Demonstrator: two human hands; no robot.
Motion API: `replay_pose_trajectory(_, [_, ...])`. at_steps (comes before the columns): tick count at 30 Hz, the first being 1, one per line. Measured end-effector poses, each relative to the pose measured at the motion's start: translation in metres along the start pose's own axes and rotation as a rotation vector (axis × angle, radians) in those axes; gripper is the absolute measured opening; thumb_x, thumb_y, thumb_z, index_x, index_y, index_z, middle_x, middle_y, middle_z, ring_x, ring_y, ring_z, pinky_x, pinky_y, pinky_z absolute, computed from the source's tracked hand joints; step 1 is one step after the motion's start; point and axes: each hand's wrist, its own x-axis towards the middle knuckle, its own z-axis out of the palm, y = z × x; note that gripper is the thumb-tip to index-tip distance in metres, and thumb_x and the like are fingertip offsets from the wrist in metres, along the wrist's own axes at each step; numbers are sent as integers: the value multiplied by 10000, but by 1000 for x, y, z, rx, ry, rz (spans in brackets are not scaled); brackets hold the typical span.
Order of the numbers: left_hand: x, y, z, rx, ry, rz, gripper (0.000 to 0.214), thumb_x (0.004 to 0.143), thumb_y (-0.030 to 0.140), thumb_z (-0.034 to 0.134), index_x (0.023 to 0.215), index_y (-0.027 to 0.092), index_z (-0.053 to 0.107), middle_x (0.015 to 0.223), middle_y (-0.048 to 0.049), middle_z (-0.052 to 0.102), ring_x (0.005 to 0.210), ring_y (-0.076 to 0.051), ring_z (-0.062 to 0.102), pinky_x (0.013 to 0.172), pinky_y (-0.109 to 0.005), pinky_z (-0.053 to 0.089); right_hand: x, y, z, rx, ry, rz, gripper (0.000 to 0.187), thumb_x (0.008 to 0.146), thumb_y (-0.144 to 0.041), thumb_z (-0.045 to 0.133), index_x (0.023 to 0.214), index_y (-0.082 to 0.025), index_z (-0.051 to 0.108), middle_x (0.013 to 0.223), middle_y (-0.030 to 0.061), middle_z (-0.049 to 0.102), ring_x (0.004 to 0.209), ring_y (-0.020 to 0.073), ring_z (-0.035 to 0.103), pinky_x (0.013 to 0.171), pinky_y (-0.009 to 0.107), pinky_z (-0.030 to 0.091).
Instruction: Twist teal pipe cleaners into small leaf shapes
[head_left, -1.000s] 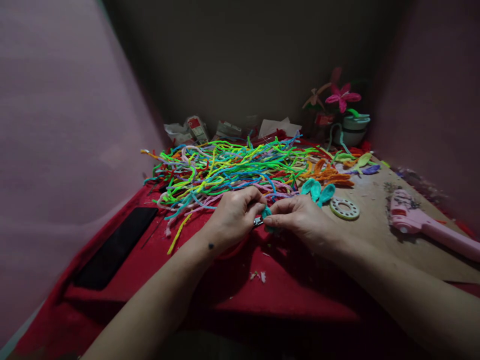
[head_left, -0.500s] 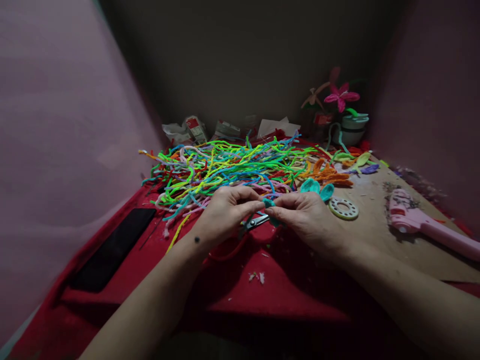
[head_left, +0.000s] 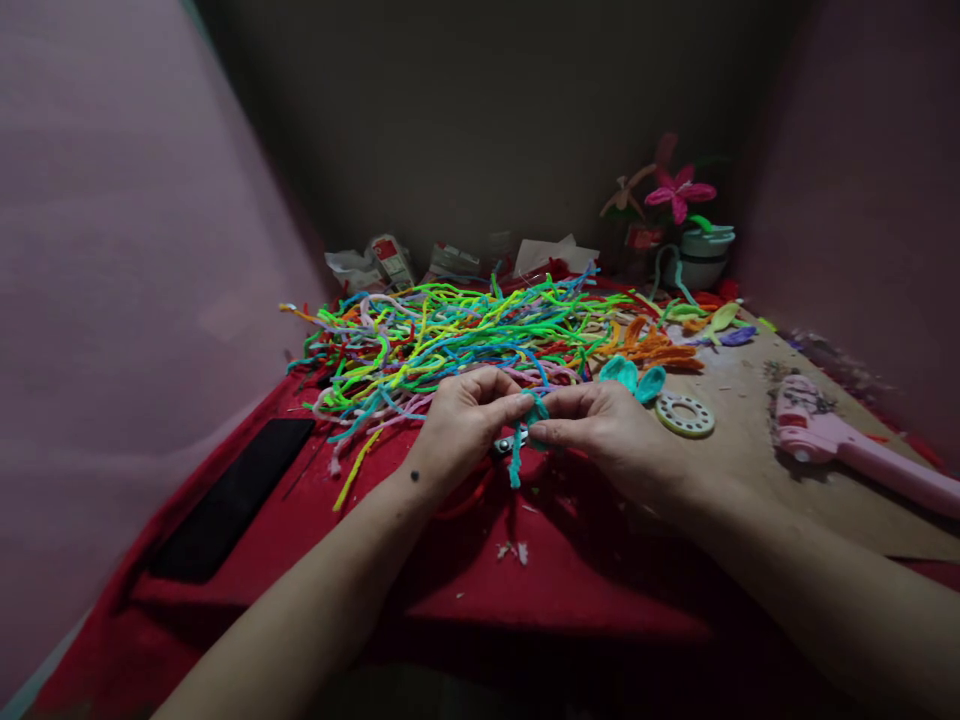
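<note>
Between the fingertips of both hands is a bent turquoise pipe cleaner, one end of it hanging down toward the red cloth. My left hand pinches it from the left, thumb and forefinger closed. From the right, my right hand pinches the same piece. Below the fingers lie scissors, their pivot showing and the rest partly covered by the hands. Just behind my right hand sit finished-looking turquoise petals, beside a pale round disc with holes.
A heap of colourful pipe cleaners spreads behind the hands. A black phone lies at left. On the cardboard at right rests a pink glue gun. Orange petals and a potted pink flower stand farther back.
The turquoise pipe cleaner has turned in the fingers, and its end now hangs below them in front of the scissors. My left hand has shifted slightly right.
</note>
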Motion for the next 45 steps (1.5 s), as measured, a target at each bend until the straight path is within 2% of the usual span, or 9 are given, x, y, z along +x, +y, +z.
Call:
replay_pose_trajectory(4, [0, -2, 5, -3, -5, 10, 211, 718, 308, 606, 637, 142, 503, 512, 65, 436, 439, -35, 339, 430, -166, 275, 4, 6, -3, 25, 28, -1, 116, 628, -238, 645, 651, -128, 620, 584, -12, 564, 513, 86, 454, 520, 234, 336])
replay_pose_trajectory(10, [1, -3, -8, -117, -299, -181, 210, 683, 324, 638, 678, 132, 553, 534, 50, 479, 395, -23, 338, 384, -161, 240, 11, 10, -6, 63, 171, -67, 166, 622, -270, 668, 587, -138, 572, 551, -30, 517, 500, 74, 413, 500, 231, 300])
replay_pose_trajectory(15, [4, -6, -17, -241, -384, -193, 185, 643, 265, 660, 748, 125, 601, 638, 8, 561, 438, -48, 438, 443, -194, 383, 11, 6, -4, 141, 170, -37, 181, 586, -270, 696, 585, -142, 567, 568, -27, 546, 494, 71, 438, 497, 227, 316])
replay_pose_trajectory(17, [4, -6, -19, -240, -409, -188, 184, 629, 237, 671, 755, 117, 612, 638, 5, 560, 458, -51, 454, 454, -190, 384, 10, 6, -3, 141, 164, -25, 183, 584, -270, 697, 585, -144, 564, 549, -29, 540, 479, 68, 435, 484, 226, 316])
replay_pose_trajectory(23, [4, -4, -17, -204, -346, -231, 210, 655, 273, 680, 661, 126, 529, 474, 50, 488, 354, -7, 349, 354, -135, 226, 10, 7, -3, 77, 122, 18, 219, 637, -313, 648, 562, -159, 512, 444, -45, 469, 384, 64, 381, 400, 223, 270])
replay_pose_trajectory(29, [2, 0, -12, -179, -209, -209, 252, 653, 310, 680, 661, 159, 478, 444, 44, 546, 302, -29, 378, 312, -134, 244, 11, 13, -4, 93, 19, 51, 236, 645, -348, 654, 582, -166, 517, 406, -59, 438, 325, 69, 376, 346, 218, 246])
replay_pose_trajectory(37, [1, -2, -9, -93, -346, -210, 152, 686, 261, 631, 736, 127, 579, 496, 12, 585, 345, -64, 472, 339, -167, 385, 11, 16, -3, 137, 28, 47, 241, 658, -380, 654, 668, -151, 579, 516, -15, 548, 378, 68, 401, 376, 218, 315])
replay_pose_trajectory(40, [0, -1, -6, -45, -331, -212, 120, 700, 235, 595, 723, 117, 588, 496, 4, 580, 360, -75, 491, 354, -181, 412, 12, 18, -3, 126, -5, 44, 248, 677, -388, 637, 662, -149, 574, 537, 4, 569, 408, 81, 440, 394, 221, 336])
replay_pose_trajectory(45, [-1, 0, -2, -129, -267, -194, 48, 672, 154, 563, 706, 140, 533, 530, 20, 563, 399, -91, 528, 335, -191, 438, 11, 17, -2, 149, -65, 26, 222, 696, -377, 621, 721, -162, 573, 582, 5, 604, 436, 92, 488, 423, 221, 353])
